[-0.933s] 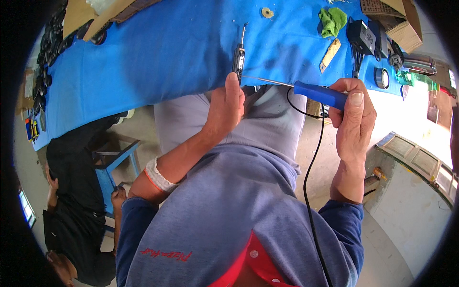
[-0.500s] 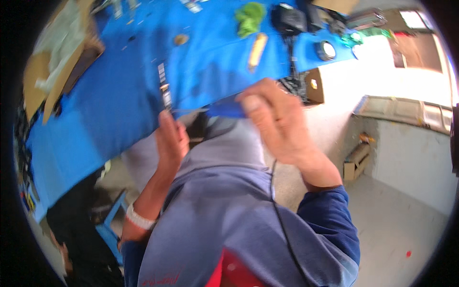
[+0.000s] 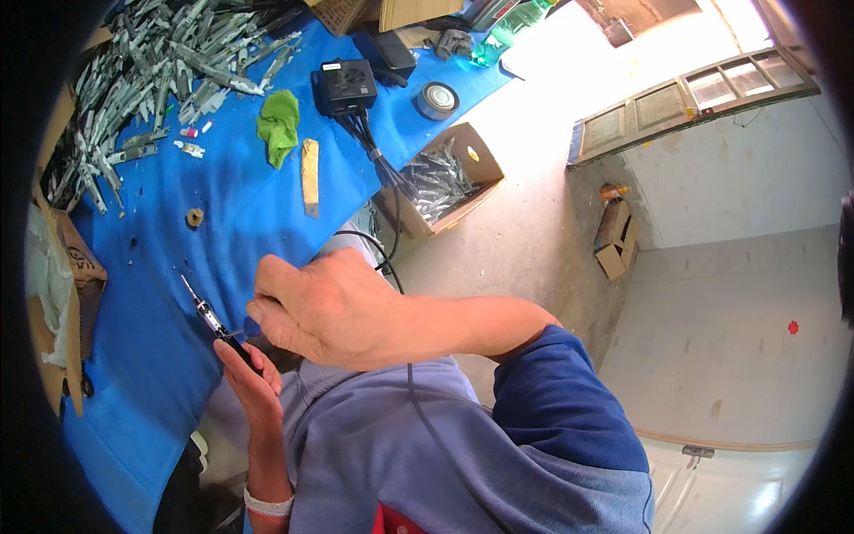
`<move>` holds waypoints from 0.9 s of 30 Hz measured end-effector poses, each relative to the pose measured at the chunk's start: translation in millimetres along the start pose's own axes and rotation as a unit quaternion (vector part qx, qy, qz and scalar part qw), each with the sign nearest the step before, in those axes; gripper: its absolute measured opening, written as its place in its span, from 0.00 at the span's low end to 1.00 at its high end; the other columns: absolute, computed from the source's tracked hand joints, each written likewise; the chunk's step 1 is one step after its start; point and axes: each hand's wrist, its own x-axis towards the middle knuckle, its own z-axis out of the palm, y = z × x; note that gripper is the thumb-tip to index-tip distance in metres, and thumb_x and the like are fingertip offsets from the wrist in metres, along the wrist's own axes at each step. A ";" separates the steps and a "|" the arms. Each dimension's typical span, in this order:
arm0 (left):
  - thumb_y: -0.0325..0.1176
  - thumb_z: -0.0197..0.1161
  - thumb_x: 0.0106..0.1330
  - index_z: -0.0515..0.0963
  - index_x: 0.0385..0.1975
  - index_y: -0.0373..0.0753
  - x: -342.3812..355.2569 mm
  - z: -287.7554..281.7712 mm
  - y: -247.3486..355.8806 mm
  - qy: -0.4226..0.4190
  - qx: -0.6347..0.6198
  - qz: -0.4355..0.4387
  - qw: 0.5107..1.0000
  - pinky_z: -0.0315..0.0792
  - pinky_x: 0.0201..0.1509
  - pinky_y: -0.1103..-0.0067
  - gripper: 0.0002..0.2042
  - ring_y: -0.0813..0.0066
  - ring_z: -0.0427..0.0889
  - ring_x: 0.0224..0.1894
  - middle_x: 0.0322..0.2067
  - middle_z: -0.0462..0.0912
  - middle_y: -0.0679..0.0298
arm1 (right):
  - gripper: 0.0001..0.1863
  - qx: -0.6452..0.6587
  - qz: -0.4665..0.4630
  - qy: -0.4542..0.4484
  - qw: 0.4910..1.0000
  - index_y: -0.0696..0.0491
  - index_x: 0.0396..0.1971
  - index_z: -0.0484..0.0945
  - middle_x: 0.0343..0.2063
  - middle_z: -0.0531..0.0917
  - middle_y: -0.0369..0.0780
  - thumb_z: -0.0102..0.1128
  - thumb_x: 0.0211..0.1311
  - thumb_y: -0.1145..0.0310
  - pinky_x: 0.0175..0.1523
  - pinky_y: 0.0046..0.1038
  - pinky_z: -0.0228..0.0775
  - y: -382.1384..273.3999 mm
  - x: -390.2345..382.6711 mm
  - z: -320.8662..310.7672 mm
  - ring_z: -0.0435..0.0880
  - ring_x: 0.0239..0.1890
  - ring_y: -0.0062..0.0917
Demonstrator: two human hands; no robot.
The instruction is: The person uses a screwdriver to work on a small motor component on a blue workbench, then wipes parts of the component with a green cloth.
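Observation:
My left hand (image 3: 252, 384) is closed around a slim black-and-silver pen-like device (image 3: 210, 318), whose thin metal tip points up and away over the table's edge. In my right hand (image 3: 322, 310), curled into a tight grip, is a blue-handled screwdriver (image 3: 253, 328). Most of its handle is hidden behind my fingers. The thin shaft reaches left to the device's side; whether it touches, I cannot tell. Both hands are in front of my lap, at the near edge of the blue-covered table (image 3: 169, 267).
A heap of grey pen-like parts (image 3: 191, 62) covers the far left. Nearby lie a green cloth (image 3: 279, 127), a yellow-handled blade (image 3: 310, 178), a black box with cables (image 3: 346, 87) and a roll of tape (image 3: 438, 101). A carton of parts (image 3: 445, 191) stands beyond the table's right edge.
My view has swung to the right. The screwdriver, held well apart from the device's side before, is now drawn in close beside it, with my right hand nearer the left.

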 end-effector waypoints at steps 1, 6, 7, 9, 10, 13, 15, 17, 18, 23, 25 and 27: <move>0.62 0.36 0.65 0.56 0.16 0.44 -0.6 -0.6 0.5 -0.002 0.002 0.004 1.000 0.46 0.08 0.85 0.27 0.84 0.50 0.07 0.08 0.53 0.72 | 0.09 0.000 -0.001 0.002 1.000 0.56 0.25 0.68 0.08 0.69 0.41 0.56 0.55 0.67 0.17 0.33 0.61 -1.0 0.7 0.9 0.71 0.11 0.36; 0.62 0.36 0.65 0.56 0.16 0.44 1.2 -2.0 -1.3 -0.004 0.004 0.018 1.000 0.45 0.08 0.85 0.27 0.84 0.49 0.07 0.08 0.52 0.72 | 0.09 -0.001 -0.012 0.008 1.000 0.56 0.24 0.67 0.08 0.68 0.42 0.56 0.54 0.68 0.17 0.34 0.60 -3.7 2.9 3.2 0.71 0.11 0.37; 0.62 0.36 0.65 0.56 0.15 0.44 0.7 -1.2 -0.9 0.003 0.013 0.021 1.000 0.45 0.08 0.85 0.27 0.84 0.50 0.07 0.08 0.53 0.72 | 0.09 -0.002 -0.010 0.003 1.000 0.56 0.24 0.66 0.08 0.68 0.42 0.56 0.54 0.68 0.16 0.34 0.60 -5.0 3.5 2.1 0.71 0.11 0.37; 0.61 0.36 0.65 0.56 0.15 0.44 -0.8 1.3 0.1 0.016 0.030 0.028 0.999 0.45 0.07 0.85 0.27 0.84 0.50 0.06 0.07 0.54 0.72 | 0.09 -0.004 -0.007 -0.007 1.000 0.56 0.24 0.66 0.08 0.68 0.42 0.56 0.53 0.69 0.16 0.34 0.60 -8.5 5.1 -0.8 0.71 0.11 0.37; 0.61 0.36 0.65 0.56 0.14 0.44 -0.1 1.1 -0.7 0.018 0.042 0.039 0.998 0.45 0.07 0.85 0.27 0.83 0.50 0.06 0.07 0.54 0.72 | 0.09 0.012 -0.010 -0.011 1.000 0.56 0.24 0.66 0.08 0.68 0.42 0.55 0.53 0.69 0.17 0.34 0.60 -9.0 5.5 -1.3 0.71 0.11 0.38; 0.60 0.36 0.66 0.56 0.13 0.44 2.7 -1.7 -5.6 0.025 0.065 0.063 0.996 0.45 0.07 0.85 0.27 0.83 0.51 0.06 0.07 0.55 0.72 | 0.08 0.056 -0.028 -0.021 0.998 0.56 0.25 0.65 0.09 0.69 0.43 0.54 0.54 0.70 0.18 0.35 0.60 -9.7 6.9 -0.2 0.71 0.13 0.39; 0.60 0.36 0.66 0.56 0.12 0.44 3.7 -2.2 -6.8 0.028 0.063 0.066 0.995 0.44 0.07 0.85 0.27 0.83 0.51 0.06 0.07 0.55 0.72 | 0.08 0.079 -0.049 -0.026 0.995 0.57 0.26 0.65 0.10 0.70 0.44 0.53 0.54 0.70 0.18 0.36 0.60 -8.9 6.6 1.6 0.72 0.14 0.40; 0.60 0.36 0.66 0.56 0.12 0.44 2.4 0.4 -5.6 0.026 0.055 0.066 0.996 0.44 0.07 0.85 0.27 0.84 0.51 0.06 0.07 0.54 0.72 | 0.08 0.093 -0.044 -0.032 0.994 0.57 0.28 0.64 0.10 0.70 0.44 0.52 0.55 0.71 0.19 0.37 0.60 -9.3 6.5 -0.9 0.72 0.15 0.40; 0.60 0.36 0.66 0.56 0.12 0.45 2.1 0.9 -5.0 0.026 0.051 0.066 0.996 0.44 0.07 0.85 0.27 0.84 0.51 0.06 0.07 0.54 0.72 | 0.08 0.102 -0.043 -0.034 0.993 0.57 0.29 0.64 0.11 0.70 0.44 0.52 0.55 0.71 0.19 0.37 0.60 -9.3 6.4 -1.8 0.73 0.16 0.40; 0.60 0.37 0.66 0.57 0.12 0.45 5.2 -5.1 -7.2 0.023 0.050 0.036 0.998 0.44 0.07 0.85 0.27 0.84 0.51 0.06 0.08 0.55 0.73 | 0.12 0.041 0.017 -0.051 0.998 0.57 0.30 0.65 0.10 0.70 0.44 0.52 0.60 0.64 0.20 0.38 0.60 -9.2 2.2 -12.1 0.72 0.15 0.41; 0.60 0.37 0.66 0.57 0.12 0.45 3.4 -3.8 -4.9 0.029 0.046 0.025 0.998 0.44 0.08 0.86 0.27 0.84 0.51 0.06 0.08 0.55 0.74 | 0.14 -0.013 0.033 -0.055 0.998 0.57 0.29 0.65 0.10 0.70 0.44 0.52 0.61 0.61 0.20 0.38 0.60 -7.8 1.0 -15.0 0.72 0.15 0.42; 0.60 0.37 0.66 0.58 0.13 0.45 1.3 -2.3 -2.4 0.034 0.050 0.021 0.998 0.44 0.08 0.86 0.27 0.85 0.52 0.06 0.08 0.55 0.74 | 0.15 -0.061 0.045 -0.067 0.995 0.57 0.29 0.66 0.10 0.70 0.45 0.51 0.62 0.59 0.20 0.38 0.61 -5.1 2.0 -17.5 0.72 0.15 0.42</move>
